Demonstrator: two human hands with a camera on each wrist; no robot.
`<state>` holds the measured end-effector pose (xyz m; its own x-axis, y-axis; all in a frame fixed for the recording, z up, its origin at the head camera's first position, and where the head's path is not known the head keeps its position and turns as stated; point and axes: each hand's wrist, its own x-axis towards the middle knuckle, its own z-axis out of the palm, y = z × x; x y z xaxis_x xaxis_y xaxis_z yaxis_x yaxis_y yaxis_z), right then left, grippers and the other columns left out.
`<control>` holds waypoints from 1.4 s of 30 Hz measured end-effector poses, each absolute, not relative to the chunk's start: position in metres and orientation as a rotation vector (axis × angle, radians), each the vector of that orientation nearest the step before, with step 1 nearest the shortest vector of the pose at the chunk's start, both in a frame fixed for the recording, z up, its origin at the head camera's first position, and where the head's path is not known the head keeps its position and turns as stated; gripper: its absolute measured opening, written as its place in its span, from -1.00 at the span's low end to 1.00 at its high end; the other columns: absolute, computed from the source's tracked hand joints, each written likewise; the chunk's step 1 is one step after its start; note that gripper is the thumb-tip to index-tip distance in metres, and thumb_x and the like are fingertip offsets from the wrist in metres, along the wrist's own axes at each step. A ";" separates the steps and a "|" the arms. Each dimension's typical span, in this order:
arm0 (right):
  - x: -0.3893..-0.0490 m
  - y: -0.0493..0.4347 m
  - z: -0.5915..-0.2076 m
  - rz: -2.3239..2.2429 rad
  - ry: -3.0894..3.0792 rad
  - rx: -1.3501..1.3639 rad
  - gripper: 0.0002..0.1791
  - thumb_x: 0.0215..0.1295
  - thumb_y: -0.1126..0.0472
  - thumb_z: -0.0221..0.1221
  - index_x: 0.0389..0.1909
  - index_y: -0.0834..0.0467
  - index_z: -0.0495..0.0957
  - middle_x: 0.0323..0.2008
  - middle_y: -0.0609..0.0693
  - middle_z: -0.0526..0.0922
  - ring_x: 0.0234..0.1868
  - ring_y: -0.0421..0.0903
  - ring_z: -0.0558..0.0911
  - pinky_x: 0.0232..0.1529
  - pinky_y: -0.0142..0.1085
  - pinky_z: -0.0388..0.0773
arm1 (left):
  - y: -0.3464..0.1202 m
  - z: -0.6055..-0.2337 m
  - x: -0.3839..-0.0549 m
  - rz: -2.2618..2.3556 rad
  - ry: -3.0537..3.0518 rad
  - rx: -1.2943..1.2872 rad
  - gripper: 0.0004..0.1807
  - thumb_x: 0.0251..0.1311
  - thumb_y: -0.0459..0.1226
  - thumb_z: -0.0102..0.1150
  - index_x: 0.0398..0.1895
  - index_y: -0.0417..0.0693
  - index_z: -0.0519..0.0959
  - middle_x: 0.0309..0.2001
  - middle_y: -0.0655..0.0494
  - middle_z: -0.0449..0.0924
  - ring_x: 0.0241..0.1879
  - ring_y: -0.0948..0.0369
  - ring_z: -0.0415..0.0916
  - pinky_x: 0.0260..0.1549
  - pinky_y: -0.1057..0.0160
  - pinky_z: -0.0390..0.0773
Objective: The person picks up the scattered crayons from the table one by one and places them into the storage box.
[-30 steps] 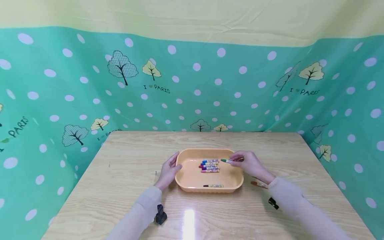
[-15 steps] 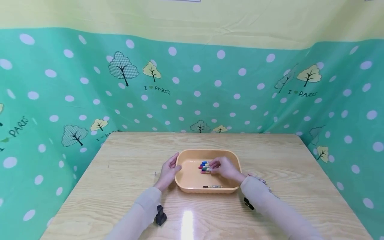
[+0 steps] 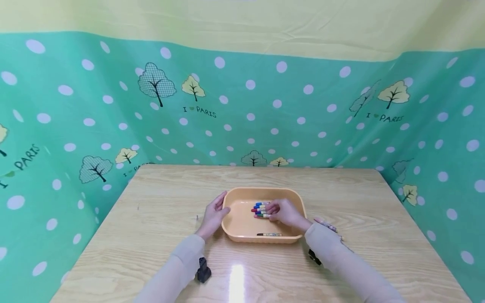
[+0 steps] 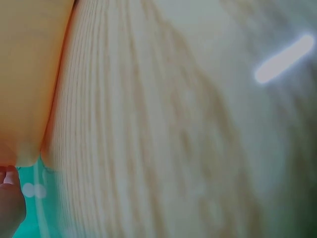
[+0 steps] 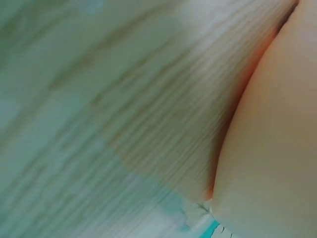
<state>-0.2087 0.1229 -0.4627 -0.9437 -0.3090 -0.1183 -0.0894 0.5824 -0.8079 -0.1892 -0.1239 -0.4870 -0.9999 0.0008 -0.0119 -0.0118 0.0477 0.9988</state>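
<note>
A peach plastic tray (image 3: pixel 238 223) sits on the wooden table. My left hand (image 3: pixel 212 216) grips its left end, thumb over the rim and fingers outside; part of that hand (image 4: pixel 10 210) shows at the lower left of the left wrist view beside the tray. Inside, several crayons with printed wrappers lie in a row, a red crayon (image 3: pixel 254 210) among them. With my right hand (image 3: pixel 286 213) I pinch a green crayon (image 3: pixel 262 215) at the near side of this row. My fingers cover the row's right ends. The right wrist view shows just the tray's outer wall (image 5: pixel 272 139) and table.
Apart from the row, a dark-tipped crayon (image 3: pixel 270 234) lies along the tray's near wall. On the table right of the tray, a pink crayon (image 3: pixel 326 225) lies partly behind my right sleeve. Black devices (image 3: pixel 203 270) are worn at both wrists. A green dotted curtain (image 3: pixel 250 126) surrounds the table.
My right hand has carried the green crayon left from the tray's right end to the near side of the row. The left hand stays on the tray.
</note>
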 end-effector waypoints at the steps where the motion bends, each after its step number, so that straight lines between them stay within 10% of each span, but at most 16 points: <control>1: -0.208 0.124 -0.462 -1.302 2.559 -0.333 -0.73 -0.07 0.49 0.27 -0.26 0.27 0.60 -0.37 0.01 0.65 -0.34 -0.18 0.59 -0.28 -0.39 0.64 | -0.124 -0.487 -0.189 2.162 2.264 -0.013 -0.33 0.08 -0.50 0.01 0.33 -0.11 0.19 0.33 -0.19 0.17 0.30 -0.05 0.19 0.23 0.19 0.33; 24: -0.184 0.190 -0.411 -1.447 2.786 -0.300 -0.68 0.10 0.39 0.20 -0.07 0.29 0.54 -0.19 0.16 0.65 -0.18 -0.01 0.63 -0.15 -0.33 0.65 | -0.123 -0.483 -0.190 2.155 2.258 -0.016 -0.33 0.09 -0.50 0.01 0.34 -0.12 0.18 0.34 -0.18 0.16 0.31 -0.03 0.18 0.24 0.22 0.32; 42: -0.166 0.275 -0.453 -1.175 2.957 -0.235 -0.72 0.04 0.39 0.24 -0.17 0.36 0.56 -0.28 0.18 0.66 -0.28 -0.01 0.63 -0.27 -0.29 0.66 | -0.124 -0.482 -0.188 2.156 2.243 -0.038 -0.33 0.10 -0.49 0.01 0.34 -0.11 0.17 0.35 -0.17 0.14 0.32 -0.03 0.15 0.27 0.17 0.29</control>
<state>-0.1657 0.2745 -0.4533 -0.9880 -0.1182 0.0998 -0.1545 0.7184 -0.6783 -0.1881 -0.1235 -0.4823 -0.9992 0.0035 -0.0391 -0.0389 0.0397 0.9985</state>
